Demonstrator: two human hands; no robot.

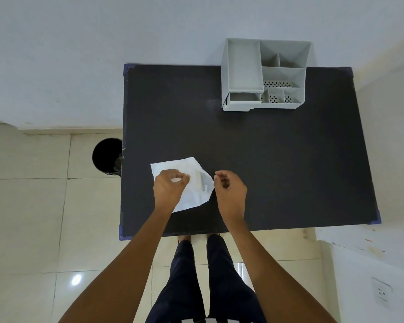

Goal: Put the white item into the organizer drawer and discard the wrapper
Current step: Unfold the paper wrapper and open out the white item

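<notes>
Wrapper (pixel 191 183), white and crumpled, lies on the near left part of the black bench (pixel 278 159), with the left hand (pixel 169 186) pinching its middle and the right hand (pixel 230 190) pinching its right edge, fingers (pixel 216 176) of both closed on it. Whether the white item is inside cannot be told. Grey organizer (pixel 264 74) stands at the far right with its drawer (pixel 243 100) pulled open, and a black bin (pixel 106 156) sits on the floor just left of the bench.

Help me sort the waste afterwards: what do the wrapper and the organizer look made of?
Wrapper: thin white paper or paper-like film, matte; it creases and curls at the edges. Organizer: rigid light grey moulded plastic, matte, with thin straight walls and perforated compartment floors.
</notes>
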